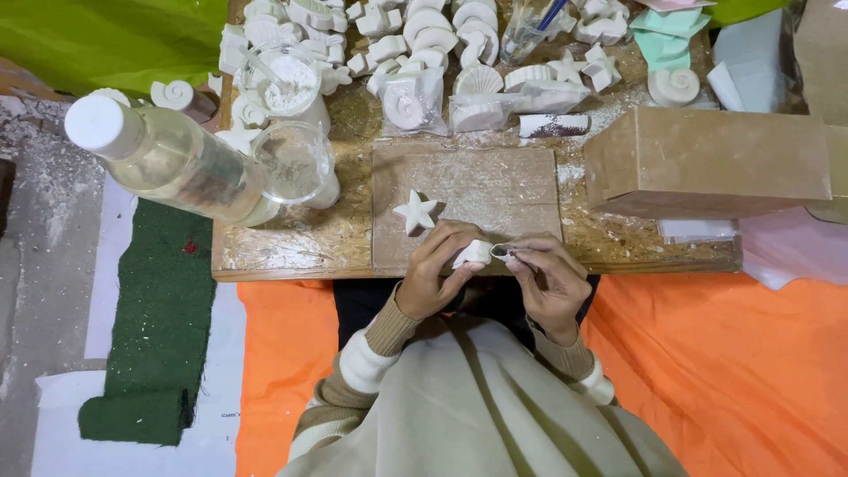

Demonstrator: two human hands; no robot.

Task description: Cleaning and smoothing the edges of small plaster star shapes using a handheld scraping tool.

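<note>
My left hand point(435, 269) grips a small white plaster piece point(473, 253) at the near edge of the wooden board point(283, 247). My right hand point(546, 276) pinches a small metal loop tool point(502, 252) whose tip touches the piece. Both hands hover just over a brown cardboard sheet point(495, 181) dusted with white powder. A white star-shaped plaster cast point(416, 212) lies on that sheet, just above my left hand.
Several white plaster casts point(415, 40), shells and stars among them, crowd the board's far side. A clear plastic bottle point(168, 159) and a clear cup point(296, 163) stand at left. A cardboard box point(715, 159) sits at right. Orange cloth point(724, 353) and a green mat point(159, 318) cover the floor.
</note>
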